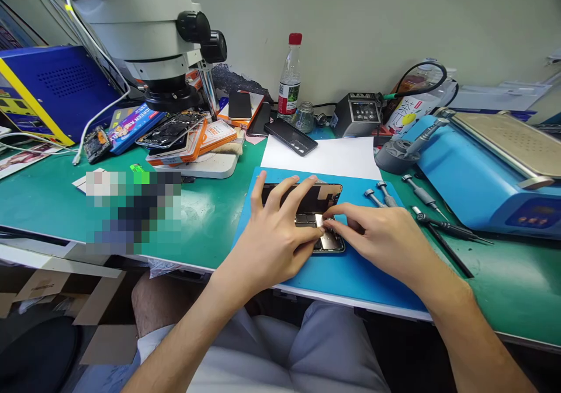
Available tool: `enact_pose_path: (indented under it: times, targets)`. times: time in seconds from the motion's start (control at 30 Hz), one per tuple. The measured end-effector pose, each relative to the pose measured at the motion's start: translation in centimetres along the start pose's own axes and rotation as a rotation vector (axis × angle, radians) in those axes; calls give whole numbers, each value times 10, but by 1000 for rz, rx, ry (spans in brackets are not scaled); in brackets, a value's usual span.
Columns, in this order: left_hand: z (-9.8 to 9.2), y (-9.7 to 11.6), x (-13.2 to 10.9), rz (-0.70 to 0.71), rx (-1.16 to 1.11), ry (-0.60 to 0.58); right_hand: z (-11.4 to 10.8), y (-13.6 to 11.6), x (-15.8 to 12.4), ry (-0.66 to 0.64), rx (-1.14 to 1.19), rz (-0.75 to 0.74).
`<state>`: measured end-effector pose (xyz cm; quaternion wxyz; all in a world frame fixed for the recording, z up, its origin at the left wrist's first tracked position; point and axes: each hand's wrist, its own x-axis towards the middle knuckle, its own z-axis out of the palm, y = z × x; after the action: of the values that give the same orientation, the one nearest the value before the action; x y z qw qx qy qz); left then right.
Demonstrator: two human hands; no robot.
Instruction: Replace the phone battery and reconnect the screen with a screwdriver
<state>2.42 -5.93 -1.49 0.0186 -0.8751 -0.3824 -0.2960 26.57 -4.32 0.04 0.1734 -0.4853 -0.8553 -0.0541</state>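
An opened smartphone (336, 244) lies on a blue mat (359, 273), its inner parts showing. Its screen (329, 192) is tipped up along the far side. My left hand (277, 232) holds the phone, with long fingers spread over the raised screen and the thumb down on the inner parts. My right hand (379, 232) reaches in from the right, thumb and forefinger drawn together near a shiny metal plate (329, 240) inside the phone. Whatever sits between those fingertips is too small to make out.
Right of the mat lie several screwdrivers (423, 195), tweezers (460, 231) and a blue heating-plate machine (473, 171). A microscope (153, 42) overhangs stacked phone parts (175, 130) on the left. Behind are white paper (342, 153), a black phone case (291, 137) and a bottle (289, 83).
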Motion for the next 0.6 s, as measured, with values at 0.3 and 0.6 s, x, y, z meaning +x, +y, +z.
enact_pose_path:
  times: [0.3, 0.6]
  targets:
    - [-1, 0, -1, -42, -15, 10, -3, 1, 3, -11, 30, 10]
    - [4, 1, 2, -68, 76, -10, -7, 3, 8, -121, 136, -11]
